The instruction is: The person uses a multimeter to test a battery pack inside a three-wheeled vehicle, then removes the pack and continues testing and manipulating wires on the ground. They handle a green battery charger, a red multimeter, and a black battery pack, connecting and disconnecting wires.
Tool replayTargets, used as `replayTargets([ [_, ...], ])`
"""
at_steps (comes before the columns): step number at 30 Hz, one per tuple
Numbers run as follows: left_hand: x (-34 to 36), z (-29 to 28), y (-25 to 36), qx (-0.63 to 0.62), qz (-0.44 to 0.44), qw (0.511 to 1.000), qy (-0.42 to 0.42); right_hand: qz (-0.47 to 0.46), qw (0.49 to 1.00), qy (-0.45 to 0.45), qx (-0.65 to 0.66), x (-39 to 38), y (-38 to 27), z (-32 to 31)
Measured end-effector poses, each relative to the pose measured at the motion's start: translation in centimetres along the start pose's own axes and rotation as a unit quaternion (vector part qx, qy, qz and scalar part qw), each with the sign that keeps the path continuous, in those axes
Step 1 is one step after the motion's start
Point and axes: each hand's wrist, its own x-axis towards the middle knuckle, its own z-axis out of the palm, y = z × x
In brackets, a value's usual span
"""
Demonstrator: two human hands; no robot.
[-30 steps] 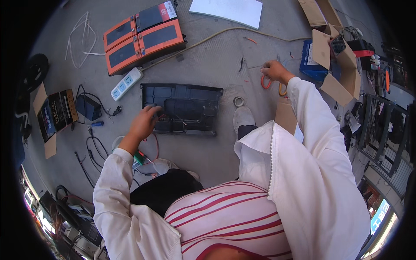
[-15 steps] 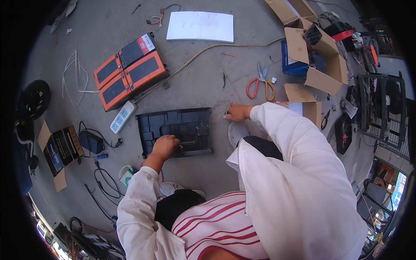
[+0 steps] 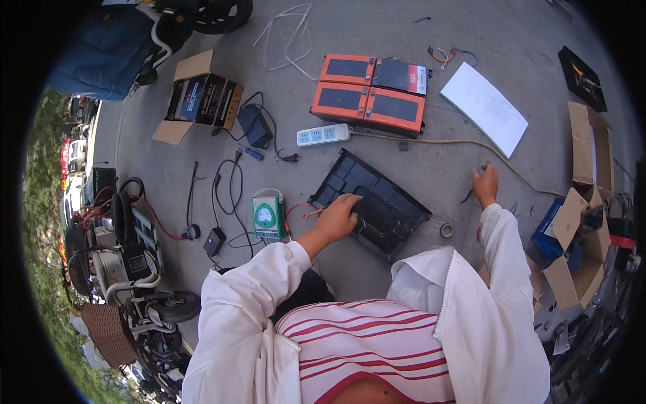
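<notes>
My left hand (image 3: 336,219) is curled over the black moulded plastic tray (image 3: 390,229) on the concrete, beside red wire leads (image 3: 311,213); whatever its fingers grip is unclear. My right hand (image 3: 485,186) reaches forward, right of the tray and near the cord, fingers bent around a small dark thing I cannot make out. A tape roll (image 3: 447,230) lies between that hand and the tray. Left of the tray stands a green-and-white boxed device (image 3: 268,217).
Orange battery blocks (image 3: 397,108), a power strip (image 3: 323,135) with a long cord, and a white board (image 3: 484,108) lie ahead. Open cartons (image 3: 198,101) (image 3: 582,145) sit either side. Scooters (image 3: 145,296) (image 3: 205,15) line the left; loose cables (image 3: 232,202) spread across the floor.
The view has swung left, revealing more scooters and trees. My right hand let go of the scissors, passed near the tape roll, and is now farther forward. My left hand stays over the tray.
</notes>
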Motion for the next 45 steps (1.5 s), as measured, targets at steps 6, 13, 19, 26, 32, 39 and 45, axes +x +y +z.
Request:
replayTargets([
  [6,-6.6,0.2,4.3,-0.354,-0.117,0.919,0.133,-0.123,0.980,0.009,0.153,2.5,-11.5,2.2],
  [13,-10.6,-11.4,6.0,-0.279,-0.118,0.898,0.319,-0.178,0.948,-0.061,0.258,1.3,-16.0,4.4],
  [19,-13.4,-20.9,6.8,-0.168,-0.063,0.861,0.477,-0.176,0.952,0.069,0.240,0.4,-16.9,4.0],
  [26,-17.7,-22.8,6.9,-0.182,-0.002,0.800,0.572,-0.406,0.864,-0.213,0.210,-4.0,-24.6,1.0],
  [32,-21.4,-24.4,5.3,-0.255,0.179,0.774,0.551,-0.610,0.617,-0.494,0.059,-14.2,-31.6,3.5],
  [39,-25.2,-24.6,-4.5,-0.331,0.039,0.760,0.558,-0.515,0.703,-0.489,-0.028,-26.4,-32.0,13.4],
  [45,-20.0,-12.6,-20.0,-0.042,-0.263,0.882,0.390,-0.483,0.693,-0.536,-0.004,-26.5,-32.0,10.6],
])
